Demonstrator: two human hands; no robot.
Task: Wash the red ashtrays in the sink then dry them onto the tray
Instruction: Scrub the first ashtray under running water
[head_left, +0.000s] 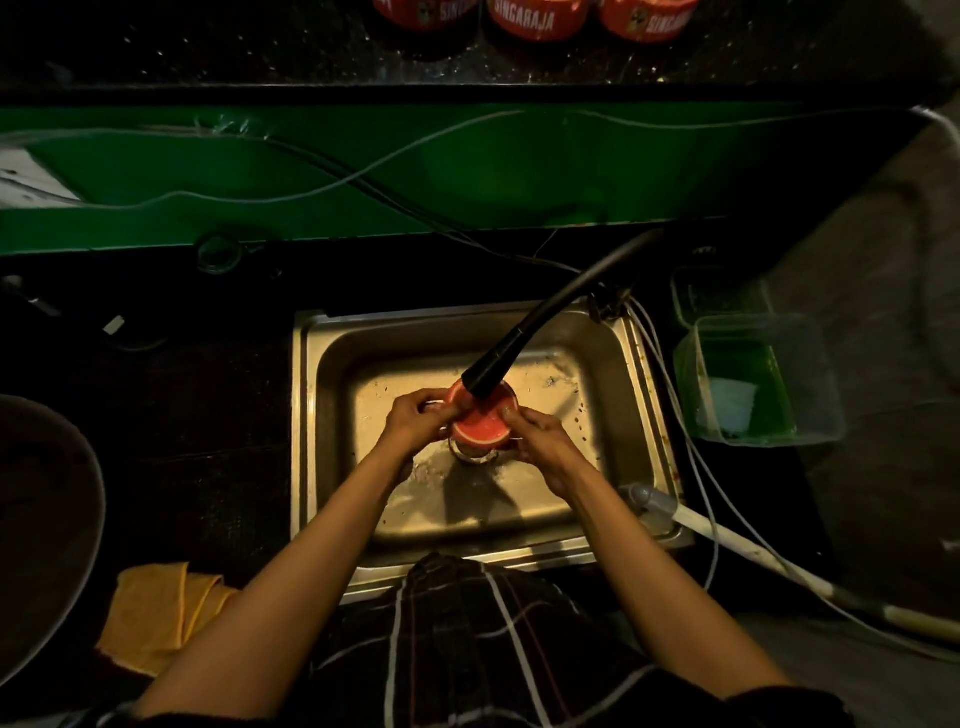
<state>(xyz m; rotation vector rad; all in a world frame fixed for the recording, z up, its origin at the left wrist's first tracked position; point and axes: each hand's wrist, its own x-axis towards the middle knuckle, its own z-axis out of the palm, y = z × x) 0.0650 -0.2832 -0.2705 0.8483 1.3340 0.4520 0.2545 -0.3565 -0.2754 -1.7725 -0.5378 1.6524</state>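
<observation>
Both hands grasp one red ashtray (478, 428) over the sink (332, 374): the left hand (415, 421) curls round its left rim, the right hand (540, 441) pinches its right edge, directly beneath the black faucet hose (545, 317). Wet, it could probably slip between them and drop into the basin. Far beyond the hands, three more ashtrays (537, 18) read "SINGARAJA".
</observation>
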